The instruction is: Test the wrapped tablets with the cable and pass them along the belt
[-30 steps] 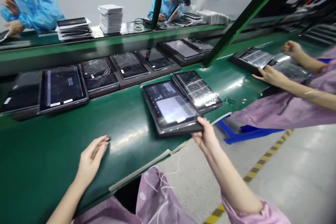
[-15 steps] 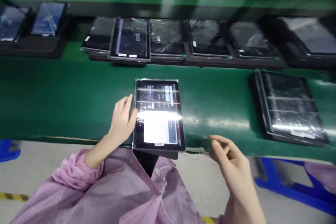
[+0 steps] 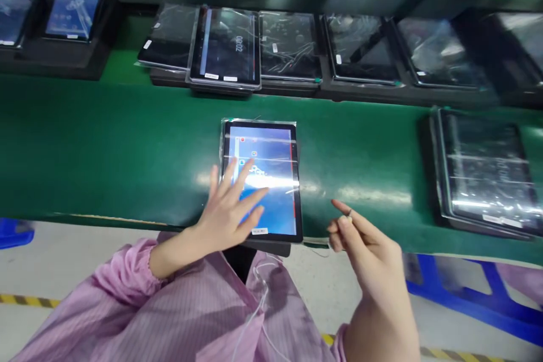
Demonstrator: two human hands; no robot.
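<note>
A tablet [image 3: 278, 209] in clear film lies at the front edge of the green bench, its screen lit with a blue home page and a few icons. Over its left half my left hand [image 3: 227, 209] is spread, fingers apart; whether the fingertips touch the glass I cannot tell. To the right of the tablet, near the bench edge, is my right hand [image 3: 367, 246]. Its thumb and fingers are pinched around something small and thin that I cannot make out, while the index finger points out.
Along the back of the green bench [image 3: 106, 141] several tablets lie on dark stacks, one tablet [image 3: 224, 48] showing a timer. A stack of film-wrapped tablets [image 3: 487, 169] stands at the right. Below right is a blue stool [image 3: 475, 300]. A white cord [image 3: 263, 294] hangs over the pink smock.
My left hand has moved from the tablet's left edge over its screen, fingers spreading. The screen has switched from a page with white panels to a blue home page. My right hand stays near its place.
</note>
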